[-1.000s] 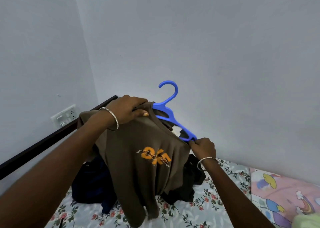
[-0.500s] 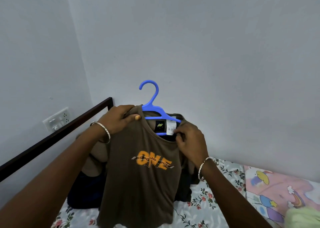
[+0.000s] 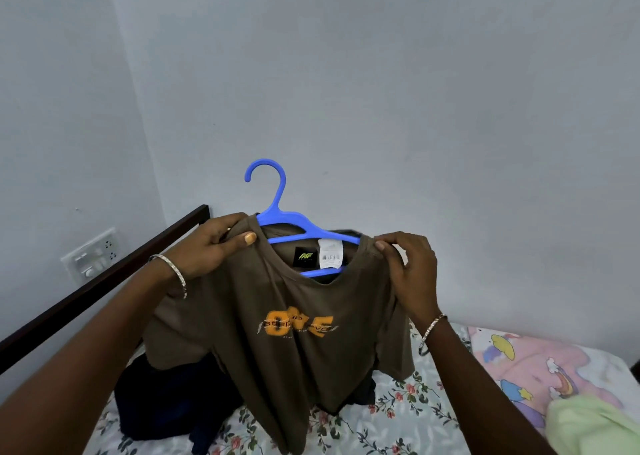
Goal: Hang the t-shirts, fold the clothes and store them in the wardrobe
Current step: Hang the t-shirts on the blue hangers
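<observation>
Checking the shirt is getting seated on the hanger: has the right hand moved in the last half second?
Yes. The right hand moved rightward and up, farther from the bed rail end, and now pinches the shoulder of the shirt.

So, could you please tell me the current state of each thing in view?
blue hanger: hook free, hanging from nothing.
brown t-shirt: on the hanger, held up.
left hand: pinches a t-shirt shoulder.
right hand: pinches the other shoulder.
dark clothes: unfolded heap on the bed.
</observation>
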